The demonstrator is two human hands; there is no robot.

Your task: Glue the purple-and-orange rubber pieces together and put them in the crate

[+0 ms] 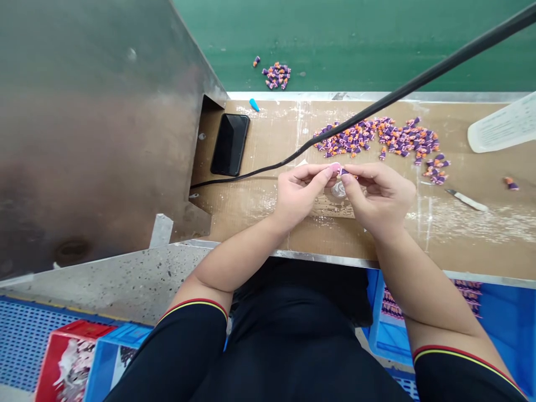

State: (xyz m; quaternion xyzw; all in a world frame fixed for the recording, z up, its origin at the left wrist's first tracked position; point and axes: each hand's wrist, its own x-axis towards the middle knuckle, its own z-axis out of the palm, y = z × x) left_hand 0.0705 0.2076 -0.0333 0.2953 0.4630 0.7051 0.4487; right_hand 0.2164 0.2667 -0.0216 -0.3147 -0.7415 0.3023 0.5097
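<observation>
Between the fingertips of my left hand (302, 190) is a small pink piece (335, 167). My right hand (379, 195) pinches a small purple figure part (344, 172), its end meeting the pink piece. Below the fingertips, a small clear round dish (338, 190) sits on the cardboard-covered bench (259, 218), partly hidden by my hands. Just beyond my hands lies a heap of similar purple, orange and pink figure parts (408, 138). To the right of my right hand rests a knife with a pale handle (468, 200).
A black cable (377, 100) crosses over the bench. At left, a phone (230, 144) lies beside a large metal housing (100, 123). A blue tip (254, 105), more parts (277, 75) on the green surface, and a white plastic container (502, 125) stand around. Blue crates (391, 340) sit below.
</observation>
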